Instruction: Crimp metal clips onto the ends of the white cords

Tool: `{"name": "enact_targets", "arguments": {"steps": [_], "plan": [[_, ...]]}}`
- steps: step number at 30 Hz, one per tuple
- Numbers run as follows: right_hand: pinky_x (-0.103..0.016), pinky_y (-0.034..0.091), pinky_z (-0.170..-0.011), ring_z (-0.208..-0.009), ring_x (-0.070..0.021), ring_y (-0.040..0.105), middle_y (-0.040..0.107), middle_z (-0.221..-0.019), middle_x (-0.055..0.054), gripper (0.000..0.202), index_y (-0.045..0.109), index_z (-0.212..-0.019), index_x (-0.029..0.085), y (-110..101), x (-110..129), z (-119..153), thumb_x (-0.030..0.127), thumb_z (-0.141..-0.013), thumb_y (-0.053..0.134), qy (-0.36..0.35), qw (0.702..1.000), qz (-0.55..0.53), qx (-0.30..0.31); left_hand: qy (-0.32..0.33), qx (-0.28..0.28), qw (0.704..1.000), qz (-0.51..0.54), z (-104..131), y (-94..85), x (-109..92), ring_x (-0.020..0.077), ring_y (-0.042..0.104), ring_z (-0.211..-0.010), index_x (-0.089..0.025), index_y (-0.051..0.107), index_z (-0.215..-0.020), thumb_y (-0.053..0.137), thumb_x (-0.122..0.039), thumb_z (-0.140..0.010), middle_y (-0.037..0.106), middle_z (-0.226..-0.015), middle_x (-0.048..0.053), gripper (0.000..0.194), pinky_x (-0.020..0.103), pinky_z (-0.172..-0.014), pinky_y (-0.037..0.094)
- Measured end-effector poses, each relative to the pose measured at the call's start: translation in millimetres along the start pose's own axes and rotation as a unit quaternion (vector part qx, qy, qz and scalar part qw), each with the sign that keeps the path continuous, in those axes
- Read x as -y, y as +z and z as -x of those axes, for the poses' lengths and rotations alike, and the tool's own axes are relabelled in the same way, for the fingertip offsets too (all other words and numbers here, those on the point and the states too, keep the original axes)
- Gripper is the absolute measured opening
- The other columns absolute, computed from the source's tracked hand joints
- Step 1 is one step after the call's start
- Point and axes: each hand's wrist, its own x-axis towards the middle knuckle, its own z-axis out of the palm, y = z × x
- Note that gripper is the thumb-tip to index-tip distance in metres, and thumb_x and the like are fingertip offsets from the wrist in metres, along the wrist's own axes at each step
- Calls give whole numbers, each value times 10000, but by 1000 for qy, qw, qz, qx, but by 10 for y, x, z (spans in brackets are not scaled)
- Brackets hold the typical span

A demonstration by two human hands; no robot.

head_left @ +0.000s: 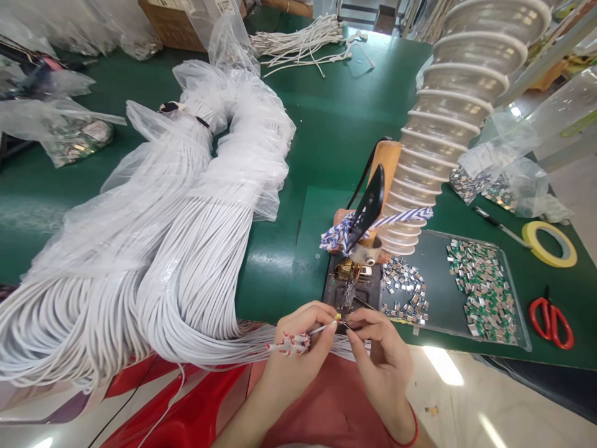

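Observation:
My left hand is closed in a pinch on a white cable whose tip points right. Several white cable ends with red tips lie across the same hand. Close by, the fingertips of my right hand are pinched together near the cable tip; a thin dark strand shows there, too small to make out. Just beyond both hands is a dark work stand with a metal piece. Small metal connectors lie to its right. A large bundle of white cables, partly wrapped in clear plastic, fills the left side.
A clear ribbed hose comes down beside the stand. On the right are a tray with small green-and-silver connector boards, red scissors, yellow tape and a pen. More white cables lie at the back.

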Motion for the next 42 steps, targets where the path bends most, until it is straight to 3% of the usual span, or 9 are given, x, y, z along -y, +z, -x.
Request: {"name": "enact_targets", "arguments": {"steps": [9, 21, 27, 42], "plan": [[-317, 606, -711, -818, -186, 698, 723, -907, -72, 171, 636, -753, 214, -1, 63, -152, 78, -857, 650, 8, 999, -29, 12, -39, 33, 999, 5, -119, -72, -34, 161, 673, -701, -176, 636, -670, 568, -125, -838, 721, -785, 45, 188, 242, -649, 497], [-309, 596, -720, -818, -185, 684, 710, -913, -63, 184, 634, -734, 220, -18, 89, -199, 75, -844, 663, 14, 999, -30, 25, -107, 37, 989, 96, -146, -76, -82, 163, 642, -672, -169, 645, -663, 591, -195, -800, 705, -797, 67, 150, 240, -587, 492], [-288, 586, -717, -806, -173, 683, 718, -914, -49, 178, 636, -730, 218, -53, 65, -203, 77, -832, 676, 20, 998, -31, 53, -112, 69, 989, 74, -165, -96, -58, 173, 637, -705, -162, 645, -645, 580, -200, -807, 691, -779, 67, 178, 259, -637, 491], [-265, 558, -744, -838, -153, 659, 676, -956, -41, 209, 613, -745, 214, -40, 105, -264, 29, -840, 640, 23, 996, -57, 60, -144, 64, 978, 135, -173, -95, -102, 158, 606, -714, -158, 604, -657, 593, -206, -799, 647, -787, 44, 150, 244, -645, 468]]}}
